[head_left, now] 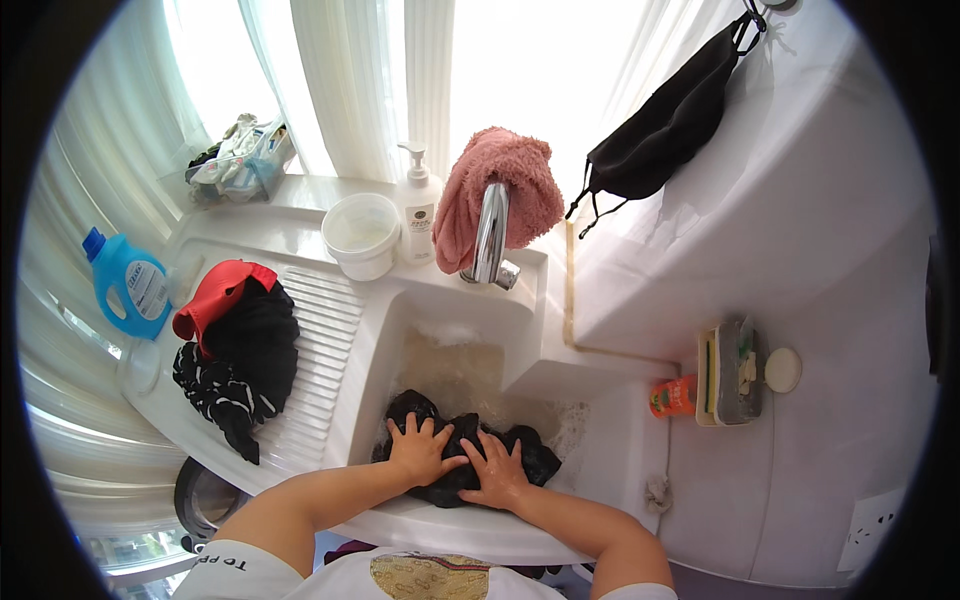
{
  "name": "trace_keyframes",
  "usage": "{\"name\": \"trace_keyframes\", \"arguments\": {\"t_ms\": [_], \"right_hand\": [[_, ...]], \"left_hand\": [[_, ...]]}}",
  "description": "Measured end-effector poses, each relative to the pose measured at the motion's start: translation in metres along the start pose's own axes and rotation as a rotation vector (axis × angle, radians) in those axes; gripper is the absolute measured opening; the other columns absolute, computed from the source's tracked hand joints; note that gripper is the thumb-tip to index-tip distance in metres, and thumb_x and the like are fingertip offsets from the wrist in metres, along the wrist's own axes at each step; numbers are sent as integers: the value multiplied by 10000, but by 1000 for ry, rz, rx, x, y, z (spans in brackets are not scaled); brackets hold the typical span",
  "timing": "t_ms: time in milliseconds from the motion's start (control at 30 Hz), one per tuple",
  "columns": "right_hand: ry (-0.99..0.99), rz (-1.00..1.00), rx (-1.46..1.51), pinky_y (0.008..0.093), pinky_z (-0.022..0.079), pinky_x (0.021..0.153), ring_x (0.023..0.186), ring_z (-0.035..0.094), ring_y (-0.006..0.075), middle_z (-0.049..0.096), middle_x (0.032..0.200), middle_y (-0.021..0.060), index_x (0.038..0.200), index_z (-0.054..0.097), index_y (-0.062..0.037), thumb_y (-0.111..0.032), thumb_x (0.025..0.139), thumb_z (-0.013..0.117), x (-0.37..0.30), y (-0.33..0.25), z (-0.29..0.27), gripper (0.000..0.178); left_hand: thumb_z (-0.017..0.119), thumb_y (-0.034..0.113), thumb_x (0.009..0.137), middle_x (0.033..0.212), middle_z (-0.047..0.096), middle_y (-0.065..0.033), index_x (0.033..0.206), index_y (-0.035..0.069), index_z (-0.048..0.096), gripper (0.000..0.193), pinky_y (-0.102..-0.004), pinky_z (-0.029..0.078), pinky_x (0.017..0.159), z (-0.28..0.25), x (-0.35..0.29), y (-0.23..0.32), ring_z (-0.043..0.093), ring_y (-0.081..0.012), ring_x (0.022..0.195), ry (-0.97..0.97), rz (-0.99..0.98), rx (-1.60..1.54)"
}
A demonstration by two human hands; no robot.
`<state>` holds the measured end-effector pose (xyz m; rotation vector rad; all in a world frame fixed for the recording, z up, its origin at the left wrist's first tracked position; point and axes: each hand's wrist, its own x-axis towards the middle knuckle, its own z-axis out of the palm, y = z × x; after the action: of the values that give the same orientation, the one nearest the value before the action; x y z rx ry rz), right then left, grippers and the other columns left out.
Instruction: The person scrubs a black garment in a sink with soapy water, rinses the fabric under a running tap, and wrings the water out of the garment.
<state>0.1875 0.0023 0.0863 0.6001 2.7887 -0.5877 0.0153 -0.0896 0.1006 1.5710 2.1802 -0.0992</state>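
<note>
A wet black garment [532, 455] lies bunched against the near wall of a white sink [620, 400] with shallow cloudy water in it. My left hand [420, 452] presses down on its left part, fingers spread. Beside it, my right hand [493, 470] rests on the middle of the same cloth, its fingers also apart. Neither hand grips the fabric. Some of the cloth is hidden under my palms. Beyond the hands stands a chrome faucet [491, 235] with a pink fluffy towel [515, 165] draped behind and over it.
On the ribbed washboard [318, 345] at left lie black clothes [255, 335] and a red cap [222, 295]. Nearby stand a blue detergent bottle [130, 285], a white tub [360, 240] and a pump bottle [418, 210]. A caddy [735, 385] and orange bottle [674, 396] are at right; a black mask [665, 125] hangs above.
</note>
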Motion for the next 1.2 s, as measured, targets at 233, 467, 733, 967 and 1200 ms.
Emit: {"name": "trace_keyframes", "arguments": {"t_ms": [233,467,733,967,1200], "right_hand": [[158,-75,20,487,343,942,1027,548,266,599,1051,92,1129,561,-119,-452,684,713,55,40,40,576],[33,110,356,428,459,901,1040,568,345,630,1013,166,1101,598,-58,-459,771,662,104,68,8,523],[619,789,811,419,422,930,1067,559,320,623,1108,154,1127,615,-52,-475,808,646,39,100,20,531],[57,794,1980,417,406,1000,1091,578,269,626,1156,139,1200,587,-60,-631,830,537,54,90,11,682],[152,398,1041,457,392,998,1177,508,325,527,1255,225,1265,534,-90,-670,743,624,0,42,-31,785]], "left_hand": [[470,548,882,981,635,-114,916,106,669,486,-592,340,898,42,58,-15,551,-315,1036,165,122,6],[548,518,844,977,663,-112,970,133,690,430,-494,433,894,46,131,-42,569,-311,1029,26,106,25],[695,527,757,1188,554,-254,1222,-27,531,741,-450,352,1012,33,98,-28,496,-337,1173,548,-654,-494],[694,436,811,1007,661,-130,1059,5,655,499,-305,478,772,-1,76,-33,630,-192,897,-120,-418,-1606],[659,447,851,788,613,-33,1036,31,632,456,-237,419,695,-53,-6,-23,531,-97,748,-252,81,-1032]]}}
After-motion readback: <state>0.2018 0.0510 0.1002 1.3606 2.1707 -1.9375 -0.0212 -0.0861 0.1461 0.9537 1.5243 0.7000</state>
